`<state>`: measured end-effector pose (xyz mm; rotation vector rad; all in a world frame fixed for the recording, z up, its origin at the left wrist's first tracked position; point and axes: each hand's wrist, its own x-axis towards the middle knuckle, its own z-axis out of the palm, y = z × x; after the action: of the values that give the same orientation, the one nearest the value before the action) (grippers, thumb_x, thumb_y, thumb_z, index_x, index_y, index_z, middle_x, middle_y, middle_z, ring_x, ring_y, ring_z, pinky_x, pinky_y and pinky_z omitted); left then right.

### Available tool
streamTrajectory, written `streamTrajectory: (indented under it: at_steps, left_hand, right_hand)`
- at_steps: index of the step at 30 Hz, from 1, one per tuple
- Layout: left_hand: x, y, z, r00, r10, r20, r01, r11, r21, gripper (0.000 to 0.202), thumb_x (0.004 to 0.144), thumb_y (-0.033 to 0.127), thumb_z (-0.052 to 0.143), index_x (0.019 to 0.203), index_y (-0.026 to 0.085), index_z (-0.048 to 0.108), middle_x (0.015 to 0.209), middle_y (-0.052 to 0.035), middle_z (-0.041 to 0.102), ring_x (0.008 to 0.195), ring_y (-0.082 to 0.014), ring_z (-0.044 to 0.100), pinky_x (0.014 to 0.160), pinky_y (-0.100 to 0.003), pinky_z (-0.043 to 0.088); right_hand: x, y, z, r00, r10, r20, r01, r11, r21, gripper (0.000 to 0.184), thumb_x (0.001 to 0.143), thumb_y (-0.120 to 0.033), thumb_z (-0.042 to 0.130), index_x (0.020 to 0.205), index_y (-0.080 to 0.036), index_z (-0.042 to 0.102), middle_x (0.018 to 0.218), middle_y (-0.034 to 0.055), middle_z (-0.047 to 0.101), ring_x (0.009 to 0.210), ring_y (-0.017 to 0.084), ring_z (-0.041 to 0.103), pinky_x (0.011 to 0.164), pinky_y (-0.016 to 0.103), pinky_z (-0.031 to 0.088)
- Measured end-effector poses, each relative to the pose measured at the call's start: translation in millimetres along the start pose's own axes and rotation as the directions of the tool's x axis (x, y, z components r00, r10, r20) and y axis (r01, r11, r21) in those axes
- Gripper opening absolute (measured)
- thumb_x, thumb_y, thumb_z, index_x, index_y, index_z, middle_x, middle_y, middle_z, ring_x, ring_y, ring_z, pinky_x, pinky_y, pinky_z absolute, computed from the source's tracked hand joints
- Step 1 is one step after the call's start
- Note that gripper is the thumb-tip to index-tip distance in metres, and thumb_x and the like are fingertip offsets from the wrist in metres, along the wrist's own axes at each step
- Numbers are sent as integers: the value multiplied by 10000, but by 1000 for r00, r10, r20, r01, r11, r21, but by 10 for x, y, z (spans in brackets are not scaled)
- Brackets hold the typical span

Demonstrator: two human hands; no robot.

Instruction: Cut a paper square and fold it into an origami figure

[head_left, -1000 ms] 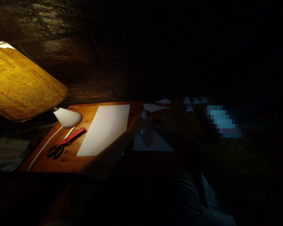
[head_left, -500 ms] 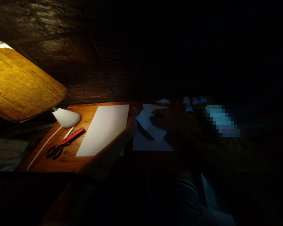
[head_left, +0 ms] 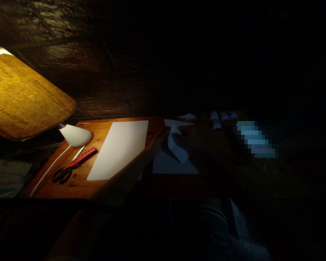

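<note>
Both my hands are at a partly folded sheet of paper (head_left: 178, 146), raised a little above a flat white sheet (head_left: 168, 166) on the wooden table. My left hand (head_left: 158, 139) pinches the folded paper's left edge. From the other side my right hand (head_left: 188, 137) grips it near the top; deep shadow hides most of those fingers. Behind them lies another piece of white paper (head_left: 179, 123). To the left of my forearm is a stack of white paper (head_left: 122, 146), brightly lit.
A lamp with a yellow printed shade (head_left: 29, 98) and white base (head_left: 76, 136) stands at the left. Scissors (head_left: 62, 174), a red perforated strip (head_left: 84, 156) and a white pen (head_left: 78, 153) lie near it. Folded paper shapes (head_left: 224, 116) sit behind, left of a glowing, pixelated screen (head_left: 255, 139).
The paper has gone from a wider, opened shape to a narrower one, its left part folded over. My left hand has shifted slightly right and its fingers have come down.
</note>
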<state>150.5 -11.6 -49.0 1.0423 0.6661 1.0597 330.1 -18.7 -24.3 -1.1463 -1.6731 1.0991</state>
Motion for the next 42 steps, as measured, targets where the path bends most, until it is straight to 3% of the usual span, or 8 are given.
streamTrajectory:
  at_steps: [6,15,22,32,38,42]
  left_hand:
    - [-41,36,63,998,48,29,-50,998,50,361,724,436,831,875,176,630,700,33,516,605,-93,465,568,-234,363]
    - [-27,0,16,998,50,38,-56,978,200,435,719,385,843,1025,179,612,845,3,628,703,-117,556,633,-244,415]
    - [-21,19,27,996,82,29,-86,954,288,476,693,365,874,1031,167,603,954,-45,681,880,-178,638,761,-284,487]
    - [-49,64,80,997,74,-37,-61,960,272,464,655,324,891,992,164,615,905,-19,682,819,-152,629,735,-264,482]
    - [20,22,-8,989,45,-139,-26,991,135,462,605,337,901,937,156,635,808,2,672,738,-146,625,694,-265,477]
    - [50,-17,-65,982,61,-181,-42,993,109,454,597,294,897,965,160,667,864,-29,705,793,-176,661,730,-295,502]
  right_hand:
    - [49,7,-21,1000,-21,-20,20,999,-50,303,758,-477,679,749,-177,638,739,31,638,668,173,555,585,278,421]
    - [52,-5,-9,998,-60,-2,60,993,-103,141,758,-310,633,697,-184,628,694,21,644,688,175,570,617,272,425]
    - [56,11,10,998,-63,7,63,992,-107,87,705,-269,617,679,-187,629,667,19,625,680,182,580,663,298,454]
    - [22,-66,27,999,-37,-15,35,992,-117,91,688,-289,618,663,-202,606,646,4,591,657,173,537,614,279,405]
    - [1,-59,25,999,29,-37,-29,1000,12,349,886,-474,479,694,-211,600,691,29,591,666,181,530,598,292,396]
    - [0,-50,-3,1000,27,-13,-26,999,28,375,866,-525,516,682,-208,593,676,22,568,634,165,500,592,292,373]
